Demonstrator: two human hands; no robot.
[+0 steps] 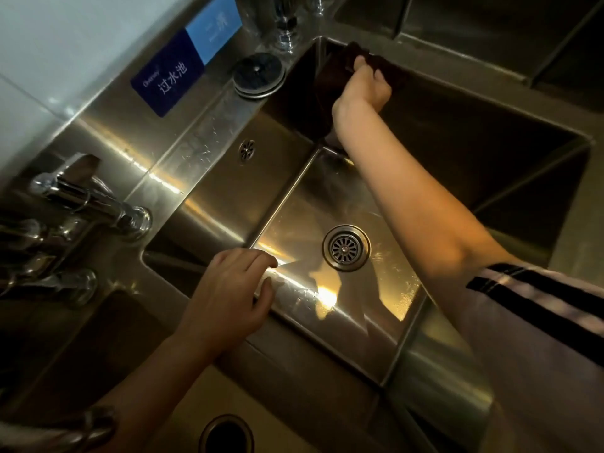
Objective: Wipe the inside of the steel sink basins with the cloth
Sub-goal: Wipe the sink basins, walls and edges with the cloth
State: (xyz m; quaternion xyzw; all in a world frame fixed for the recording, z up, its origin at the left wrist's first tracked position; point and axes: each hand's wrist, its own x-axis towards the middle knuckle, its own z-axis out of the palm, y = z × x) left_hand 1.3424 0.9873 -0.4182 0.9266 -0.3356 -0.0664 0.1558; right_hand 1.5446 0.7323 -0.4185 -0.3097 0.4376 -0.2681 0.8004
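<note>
Right hand (362, 85) grips dark cloth (330, 83) against far corner wall of basin (284, 178). Left hand (228, 295), fingers loose, rests on near rim. Risk: wet rim, bracing hand may slip during long reach.

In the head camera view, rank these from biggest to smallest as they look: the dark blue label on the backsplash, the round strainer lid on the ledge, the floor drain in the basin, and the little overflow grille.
1. dark blue label
2. strainer lid and floor drain: they look alike, so no ranking
3. overflow grille, clearly smallest
</note>
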